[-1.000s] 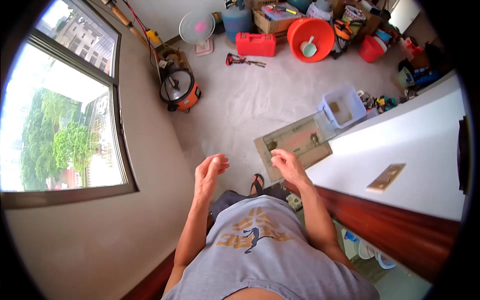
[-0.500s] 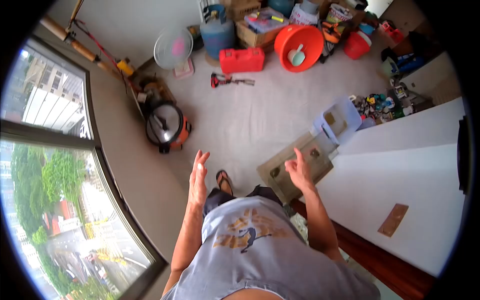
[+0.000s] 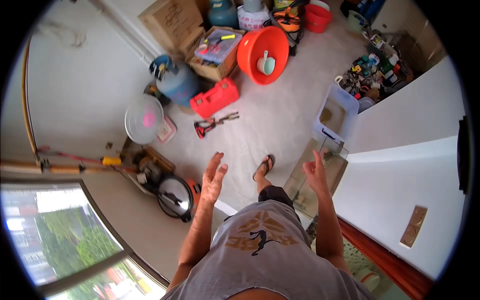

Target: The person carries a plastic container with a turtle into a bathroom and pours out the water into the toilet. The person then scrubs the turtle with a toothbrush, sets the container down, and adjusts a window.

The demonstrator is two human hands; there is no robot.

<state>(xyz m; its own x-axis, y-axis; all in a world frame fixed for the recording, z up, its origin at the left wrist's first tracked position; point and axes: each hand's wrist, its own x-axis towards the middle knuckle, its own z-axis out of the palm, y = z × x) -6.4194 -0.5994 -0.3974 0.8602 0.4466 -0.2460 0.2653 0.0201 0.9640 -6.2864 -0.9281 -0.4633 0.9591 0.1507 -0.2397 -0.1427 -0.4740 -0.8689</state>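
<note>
My left hand (image 3: 214,179) is raised over the floor with nothing in it, its thumb and fingers apart. Near it, to the lower left, sits a black and orange cooker (image 3: 175,196) with a shiny lid. My right hand (image 3: 316,173) also holds nothing; one finger points up and others look partly curled. Below and behind that hand is a rectangular glass tank (image 3: 338,172). A translucent plastic bin (image 3: 321,131) stands just beyond the tank. Red-handled pliers or cutters (image 3: 212,125) lie on the floor ahead.
A red tool case (image 3: 215,98), an orange-red basin (image 3: 245,55) with a scoop (image 3: 266,65), and a blue gas cylinder (image 3: 180,86) stand ahead. Loose items (image 3: 375,75) are heaped at the right beside a white wall (image 3: 400,130). A window (image 3: 65,225) is at the lower left.
The view has turned left and moved forward, so the tool case and cutters appear closer. One foot has stepped ahead. The left hand's fingers have spread more; both hands stay raised.
</note>
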